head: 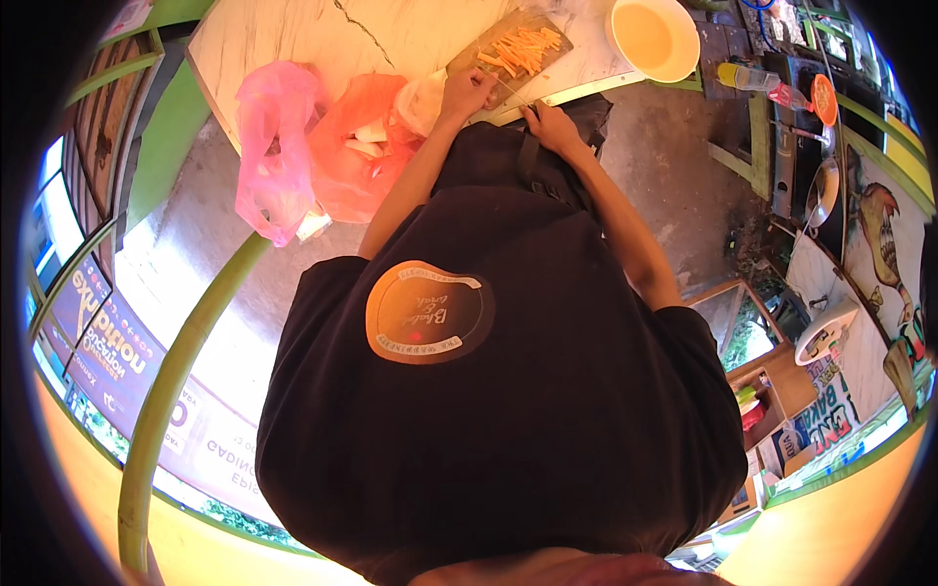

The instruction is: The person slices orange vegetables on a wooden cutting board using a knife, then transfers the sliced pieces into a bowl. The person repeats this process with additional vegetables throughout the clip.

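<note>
A wooden cutting board (463, 61) lies on the marble-patterned table, with a pile of orange strips, seemingly carrot (522, 50), on its far half. My right hand (555, 126) is closed around the dark handle of a knife (519, 95) at the table's near edge. The thin blade points up and left over the board, towards my left hand (471, 91). The fingers of that hand are bent low over the board's near part, and whatever lies under them is hidden. Close to my left wrist is a pale plastic bag (421, 104).
Left of the board, a red plastic bag (344, 154) with pale pieces inside and a pink plastic bag (275, 139) hang over the table edge. A whitish bucket (654, 40) of liquid stands right. Further right are bottles (747, 76), an orange bowl (824, 99) and a pan (824, 192).
</note>
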The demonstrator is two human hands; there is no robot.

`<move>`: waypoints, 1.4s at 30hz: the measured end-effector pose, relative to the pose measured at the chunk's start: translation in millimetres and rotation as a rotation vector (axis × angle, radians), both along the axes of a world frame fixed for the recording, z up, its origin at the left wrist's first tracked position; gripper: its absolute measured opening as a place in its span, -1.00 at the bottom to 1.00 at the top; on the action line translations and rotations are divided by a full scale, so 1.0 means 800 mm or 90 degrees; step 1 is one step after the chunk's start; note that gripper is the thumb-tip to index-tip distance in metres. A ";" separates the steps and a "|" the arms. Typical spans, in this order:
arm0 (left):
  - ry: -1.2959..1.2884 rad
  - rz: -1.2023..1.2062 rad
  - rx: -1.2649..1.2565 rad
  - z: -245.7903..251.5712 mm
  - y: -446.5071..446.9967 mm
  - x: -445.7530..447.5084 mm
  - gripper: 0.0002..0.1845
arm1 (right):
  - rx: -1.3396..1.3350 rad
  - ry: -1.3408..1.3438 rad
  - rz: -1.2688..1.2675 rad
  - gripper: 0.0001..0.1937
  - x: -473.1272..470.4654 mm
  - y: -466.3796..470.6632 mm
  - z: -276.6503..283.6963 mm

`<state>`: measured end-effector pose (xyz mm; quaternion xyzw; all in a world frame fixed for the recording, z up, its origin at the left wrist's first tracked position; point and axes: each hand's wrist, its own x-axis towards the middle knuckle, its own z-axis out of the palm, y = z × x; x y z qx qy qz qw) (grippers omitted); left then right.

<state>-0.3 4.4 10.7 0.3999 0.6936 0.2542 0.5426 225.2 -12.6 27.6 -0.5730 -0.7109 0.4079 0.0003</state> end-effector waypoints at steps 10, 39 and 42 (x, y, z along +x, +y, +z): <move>0.402 -0.046 0.253 0.015 0.014 0.026 -0.30 | 0.033 0.077 -0.134 -0.51 0.014 0.010 0.035; 0.463 -0.076 0.382 -0.013 0.011 0.015 -0.46 | 0.107 0.116 -0.031 -0.69 -0.009 0.011 0.061; 0.438 -0.065 0.393 -0.014 0.010 0.013 -0.47 | 0.119 0.092 0.009 -0.59 -0.017 0.013 0.068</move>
